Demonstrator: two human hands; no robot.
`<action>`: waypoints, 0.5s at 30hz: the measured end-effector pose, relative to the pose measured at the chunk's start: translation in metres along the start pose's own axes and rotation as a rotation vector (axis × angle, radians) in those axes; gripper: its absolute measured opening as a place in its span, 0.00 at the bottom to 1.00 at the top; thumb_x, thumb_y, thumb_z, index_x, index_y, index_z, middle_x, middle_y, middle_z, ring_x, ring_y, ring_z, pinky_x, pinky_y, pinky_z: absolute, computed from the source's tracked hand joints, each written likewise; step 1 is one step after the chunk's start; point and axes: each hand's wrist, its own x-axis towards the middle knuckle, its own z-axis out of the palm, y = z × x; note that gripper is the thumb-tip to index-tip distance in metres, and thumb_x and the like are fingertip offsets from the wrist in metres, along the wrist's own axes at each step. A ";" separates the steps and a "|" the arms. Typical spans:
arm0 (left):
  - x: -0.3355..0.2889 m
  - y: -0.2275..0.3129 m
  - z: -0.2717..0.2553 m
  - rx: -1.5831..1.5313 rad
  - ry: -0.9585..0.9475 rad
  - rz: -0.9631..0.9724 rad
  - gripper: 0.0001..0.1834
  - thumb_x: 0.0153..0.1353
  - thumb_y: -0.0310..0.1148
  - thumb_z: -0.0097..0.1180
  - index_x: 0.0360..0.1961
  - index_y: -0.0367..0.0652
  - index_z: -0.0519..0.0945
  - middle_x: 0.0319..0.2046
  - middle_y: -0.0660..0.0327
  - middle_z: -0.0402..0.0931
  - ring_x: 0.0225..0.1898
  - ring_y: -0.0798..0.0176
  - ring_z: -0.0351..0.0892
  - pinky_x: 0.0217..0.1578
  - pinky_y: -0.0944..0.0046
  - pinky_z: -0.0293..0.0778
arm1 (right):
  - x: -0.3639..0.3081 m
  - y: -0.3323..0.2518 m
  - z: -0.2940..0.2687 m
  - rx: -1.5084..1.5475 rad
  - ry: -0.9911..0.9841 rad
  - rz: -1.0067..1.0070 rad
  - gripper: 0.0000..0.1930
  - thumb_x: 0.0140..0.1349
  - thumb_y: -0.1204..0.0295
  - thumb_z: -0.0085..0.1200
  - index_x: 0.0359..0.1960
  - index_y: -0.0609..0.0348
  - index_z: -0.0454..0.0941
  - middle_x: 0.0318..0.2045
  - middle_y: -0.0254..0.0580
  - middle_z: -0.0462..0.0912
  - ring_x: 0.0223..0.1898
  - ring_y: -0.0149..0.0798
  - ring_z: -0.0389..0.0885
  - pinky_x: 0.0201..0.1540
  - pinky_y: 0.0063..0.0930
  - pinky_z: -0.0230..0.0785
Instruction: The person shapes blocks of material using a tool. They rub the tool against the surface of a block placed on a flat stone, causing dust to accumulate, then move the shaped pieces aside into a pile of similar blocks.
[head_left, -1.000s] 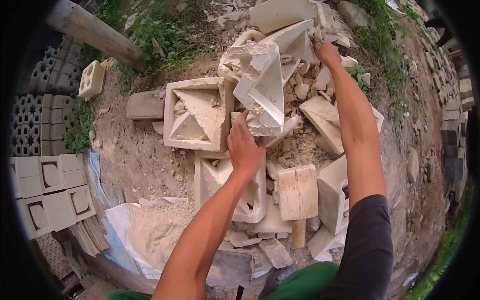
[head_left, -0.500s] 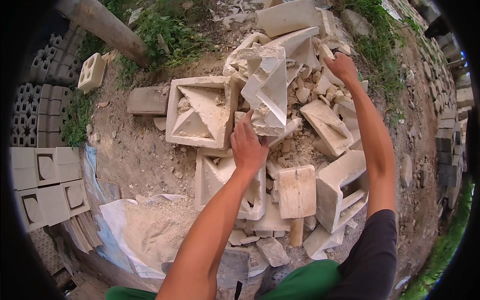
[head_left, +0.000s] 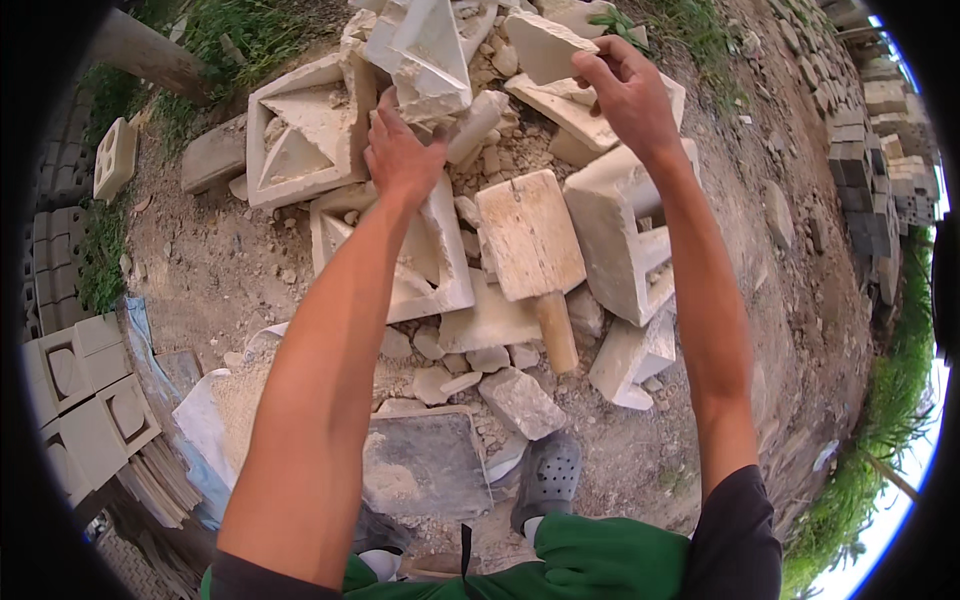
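Note:
My right hand (head_left: 632,105) pinches the edge of a flat, cream-coloured broken slab (head_left: 545,48) between thumb and fingers, lifted over the rubble. My left hand (head_left: 402,155), fingers apart, touches the lower edge of a broken white block (head_left: 425,65) with angled faces. Left of that hand sits a square cream block (head_left: 262,150) with a triangular recess. A similar recessed block (head_left: 455,290) lies under my left wrist. Below and between the hands rests a wooden mallet (head_left: 530,235) with a square head and short round handle.
A hollow block (head_left: 610,235) stands below my right hand. Stone chunks (head_left: 522,402) and a dark flat slab (head_left: 425,462) lie by my grey clog (head_left: 550,480). Pale powder covers a white sheet (head_left: 205,415) at left. Stacked blocks (head_left: 95,400) line the left side.
The view has shifted, so the pile sits higher and further left. My right hand has picked up the flat slab from the rubble. My left hand stays by the broken white block.

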 end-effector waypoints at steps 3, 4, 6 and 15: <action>-0.004 -0.015 0.003 -0.058 0.252 0.117 0.47 0.56 0.47 0.65 0.70 0.42 0.53 0.61 0.47 0.65 0.65 0.44 0.61 0.67 0.44 0.53 | -0.065 -0.032 0.021 -0.055 0.029 0.207 0.23 0.62 0.53 0.55 0.36 0.68 0.80 0.30 0.48 0.85 0.32 0.38 0.83 0.41 0.31 0.74; -0.013 -0.013 0.003 -0.073 0.224 0.120 0.47 0.56 0.47 0.65 0.70 0.42 0.53 0.61 0.47 0.65 0.65 0.44 0.61 0.67 0.44 0.53 | -0.085 -0.032 0.022 -0.090 0.026 0.211 0.23 0.62 0.53 0.54 0.37 0.68 0.80 0.30 0.50 0.85 0.33 0.40 0.83 0.42 0.32 0.74; -0.035 -0.017 -0.003 -0.146 0.386 0.450 0.41 0.61 0.47 0.62 0.68 0.37 0.58 0.58 0.48 0.69 0.63 0.50 0.67 0.66 0.50 0.58 | -0.125 -0.036 0.030 -0.141 0.016 0.248 0.23 0.63 0.53 0.53 0.37 0.67 0.80 0.31 0.51 0.85 0.34 0.41 0.83 0.43 0.33 0.74; -0.156 -0.020 -0.133 -0.582 -0.613 0.375 0.20 0.67 0.44 0.62 0.50 0.40 0.80 0.37 0.61 0.81 0.36 0.74 0.78 0.36 0.71 0.74 | -0.237 -0.052 0.062 0.017 -0.242 0.178 0.25 0.66 0.49 0.52 0.39 0.65 0.81 0.34 0.47 0.86 0.39 0.38 0.83 0.42 0.33 0.73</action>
